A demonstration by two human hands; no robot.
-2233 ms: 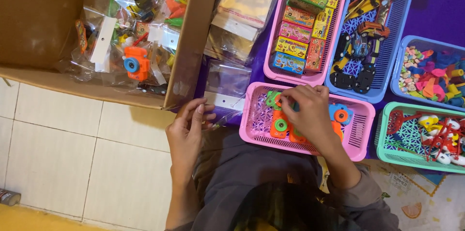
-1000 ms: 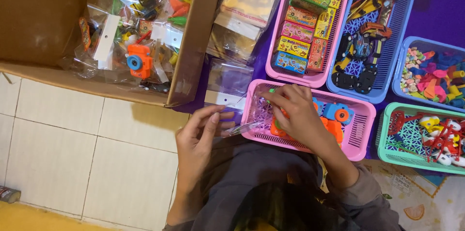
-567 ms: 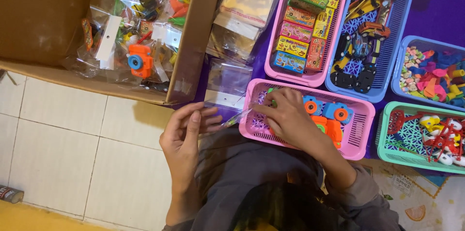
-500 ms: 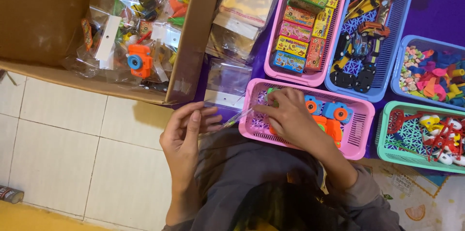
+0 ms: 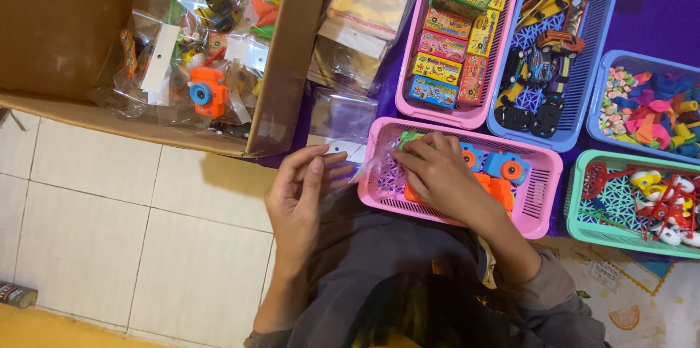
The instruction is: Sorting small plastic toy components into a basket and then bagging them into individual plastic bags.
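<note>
Floor: pale floor tiles (image 5: 109,224) fill the left; a purple cloth (image 5: 660,12) lies under the baskets on the right.
Change: compared with two seconds ago, the left hand has lifted away from the basket edge and now holds a bag; the right hand has shifted to the basket's left end.
Cardboard box (image 5: 284,63): upper left, holding bagged toys, among them an orange toy camera (image 5: 206,93).
Left hand (image 5: 299,195): raised palm up, fingers curled, pinching a clear plastic bag (image 5: 357,173) just beside the pink basket.
Right hand (image 5: 437,173): palm down inside the pink basket (image 5: 539,206), fingers bent over the toys; whether it grips one I cannot tell.
Pink basket contents: blue and orange toy cameras (image 5: 503,173).
Tall pink basket (image 5: 408,63): small colourful boxes.
Blue basket (image 5: 590,78): toy cars.
Small blue basket (image 5: 601,74): mixed bright small pieces.
Green basket (image 5: 583,202): red and white toys.
</note>
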